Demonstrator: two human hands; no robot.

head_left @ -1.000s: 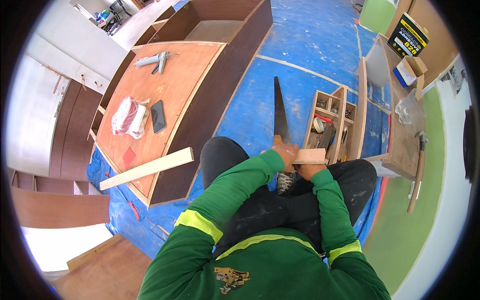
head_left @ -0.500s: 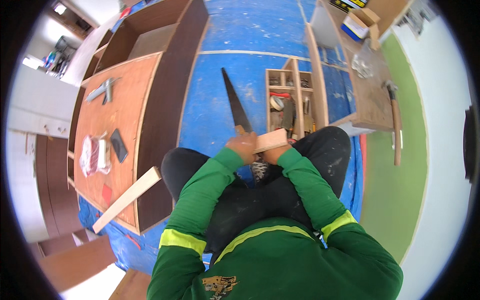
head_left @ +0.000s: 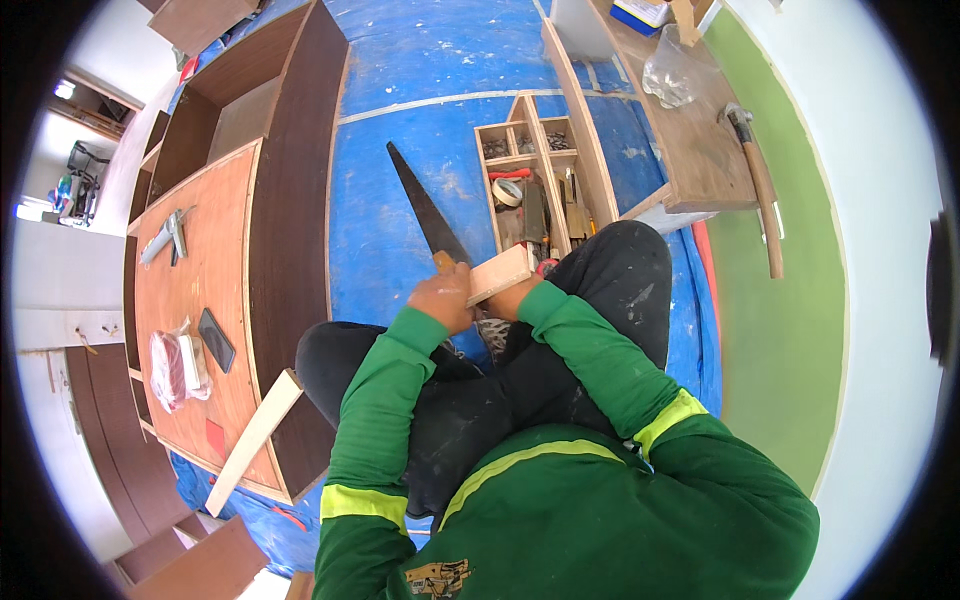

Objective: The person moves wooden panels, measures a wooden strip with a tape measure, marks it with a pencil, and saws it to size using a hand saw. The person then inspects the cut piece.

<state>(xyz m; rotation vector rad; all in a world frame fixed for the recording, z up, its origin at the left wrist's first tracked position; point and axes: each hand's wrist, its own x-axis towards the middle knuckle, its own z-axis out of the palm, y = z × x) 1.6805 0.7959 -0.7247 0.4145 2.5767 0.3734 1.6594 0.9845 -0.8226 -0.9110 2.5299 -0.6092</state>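
Note:
My left hand [head_left: 442, 298] is closed at the handle of a handsaw [head_left: 425, 207], its dark blade pointing away over the blue floor sheet. A bit of the saw's yellowish handle shows above the knuckles; the rest is hidden. My right hand [head_left: 508, 301] is closed on a short pale wooden block [head_left: 500, 274], which covers most of its fingers. The block's left end meets my left hand. Both hands are close together between my bent knees.
An open wooden toolbox [head_left: 484, 192] with hand tools and tape stands ahead. A brown cabinet [head_left: 290, 200] lies left, bearing a caulking gun [head_left: 168, 236] and a phone [head_left: 216, 340]; a wooden strip [head_left: 255, 440] leans on it. A hammer [head_left: 757, 185] rests on the right bench [head_left: 712, 180].
The whole view has shifted, so the surroundings appear further left. Both hands keep their hold on the saw and the block, with little other movement.

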